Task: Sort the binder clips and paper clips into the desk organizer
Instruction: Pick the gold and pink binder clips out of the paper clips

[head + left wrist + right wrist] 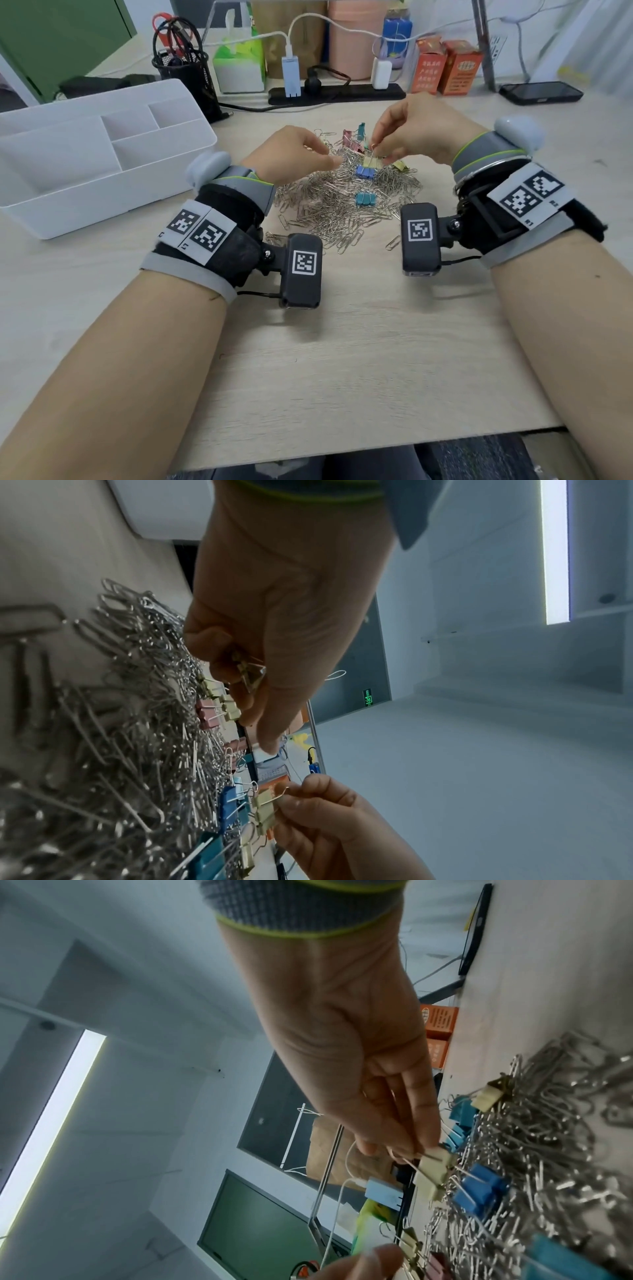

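Note:
A heap of silver paper clips (339,202) lies mid-desk, with blue (364,171), teal (365,199) and pink (350,137) binder clips on it. My right hand (376,152) pinches the wire handle of a pale yellow binder clip (371,161), lifting it just above the heap; the right wrist view shows this clip (433,1173) hanging from my fingertips (421,1139). My left hand (323,154) hovers over the heap's left side, fingers curled round an olive binder clip (251,673). The white desk organizer (85,192) stands at the left, its compartments showing nothing inside.
Behind the heap are a black power strip (337,93) with chargers, a black mesh pen holder (186,68), a tissue box (239,66) and two orange boxes (445,68). A phone (541,92) lies at the far right. Bare desk stretches toward the front edge (342,448).

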Motion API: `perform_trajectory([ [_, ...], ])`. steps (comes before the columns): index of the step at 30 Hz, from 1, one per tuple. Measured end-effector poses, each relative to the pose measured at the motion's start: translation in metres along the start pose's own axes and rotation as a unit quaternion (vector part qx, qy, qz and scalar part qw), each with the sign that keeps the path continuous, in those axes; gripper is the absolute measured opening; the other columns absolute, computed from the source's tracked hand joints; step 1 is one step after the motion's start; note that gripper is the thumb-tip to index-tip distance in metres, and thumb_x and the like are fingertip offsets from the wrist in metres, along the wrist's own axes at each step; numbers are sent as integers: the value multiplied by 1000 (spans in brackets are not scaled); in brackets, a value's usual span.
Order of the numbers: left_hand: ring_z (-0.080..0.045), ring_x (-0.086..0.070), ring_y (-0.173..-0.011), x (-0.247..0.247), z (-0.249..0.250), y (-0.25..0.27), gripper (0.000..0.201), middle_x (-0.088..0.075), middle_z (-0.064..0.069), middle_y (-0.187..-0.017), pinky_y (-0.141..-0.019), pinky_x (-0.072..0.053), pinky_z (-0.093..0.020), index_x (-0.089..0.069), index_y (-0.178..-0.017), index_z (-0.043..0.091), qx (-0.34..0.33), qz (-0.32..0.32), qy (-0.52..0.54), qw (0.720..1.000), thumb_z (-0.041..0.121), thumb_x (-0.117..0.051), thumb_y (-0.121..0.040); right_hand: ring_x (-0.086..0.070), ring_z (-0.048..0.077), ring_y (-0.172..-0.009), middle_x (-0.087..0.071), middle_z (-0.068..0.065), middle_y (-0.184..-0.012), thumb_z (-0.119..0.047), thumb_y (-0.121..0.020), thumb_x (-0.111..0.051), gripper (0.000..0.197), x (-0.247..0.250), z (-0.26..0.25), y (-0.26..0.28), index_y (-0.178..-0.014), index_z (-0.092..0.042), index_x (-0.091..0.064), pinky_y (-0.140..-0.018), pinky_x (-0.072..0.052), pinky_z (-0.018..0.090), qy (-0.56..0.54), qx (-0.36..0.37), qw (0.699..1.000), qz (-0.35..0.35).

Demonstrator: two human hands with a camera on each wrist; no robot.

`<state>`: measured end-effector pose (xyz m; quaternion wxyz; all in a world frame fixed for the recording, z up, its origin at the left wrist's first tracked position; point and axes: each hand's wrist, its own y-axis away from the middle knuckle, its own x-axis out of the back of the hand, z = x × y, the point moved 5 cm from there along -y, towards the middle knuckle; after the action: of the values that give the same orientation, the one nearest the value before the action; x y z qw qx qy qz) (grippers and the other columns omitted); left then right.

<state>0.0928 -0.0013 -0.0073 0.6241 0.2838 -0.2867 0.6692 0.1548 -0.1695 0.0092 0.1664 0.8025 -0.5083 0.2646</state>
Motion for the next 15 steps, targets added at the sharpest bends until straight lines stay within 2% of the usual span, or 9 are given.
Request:
perform_trajectory([
  [3, 7, -50, -47, 0, 4, -2, 42, -69, -1, -88, -43, -33, -7, -71, -106, 16, -26, 31, 58, 997, 49, -70, -79, -63, 19, -61, -64, 13, -71, 15, -72, -66, 24, -5, -5, 1, -67, -7, -62, -68, -58, 27, -19, 0, 1000, 0],
  [5, 11, -49, -41, 0, 7, -2, 41, -72, -2, -84, -38, -29, -2, -73, -101, 15, -34, 37, 70, 996, 48, -71, -77, -63, 13, -53, -63, 5, -61, 15, -72, -65, 25, -7, -10, 0, -65, -8, -62, -63, -60, 24, -38, 7, 999, 11],
  [9, 6, -51, -55, -11, 18, -2, 38, -69, 6, -76, -41, -32, -1, -71, -102, 17, -31, 19, 82, 996, 47, -70, -79, -66, 13, -56, -65, 10, -71, 14, -74, -65, 22, -3, -18, 1, -69, -8, -61, -63, -59, 23, -73, 19, 997, 32],
  [13, 6, -47, -46, -17, 24, -11, 33, -69, -3, -83, -40, -31, -5, -68, -111, 14, -36, 30, 101, 994, 29, -72, -82, -69, 13, -63, -66, 11, -76, 13, -74, -68, 21, 0, -18, 5, -75, -7, -61, -71, -60, 27, -100, 25, 995, 5],
  [15, 3, -48, -50, -18, 22, -14, 36, -68, -2, -81, -44, -35, -10, -67, -115, 13, -22, 24, 95, 995, 27, -72, -83, -67, 9, -64, -65, 8, -79, 11, -75, -68, 21, 3, -12, 6, -78, -8, -61, -73, -59, 28, -91, 5, 996, -7],
])
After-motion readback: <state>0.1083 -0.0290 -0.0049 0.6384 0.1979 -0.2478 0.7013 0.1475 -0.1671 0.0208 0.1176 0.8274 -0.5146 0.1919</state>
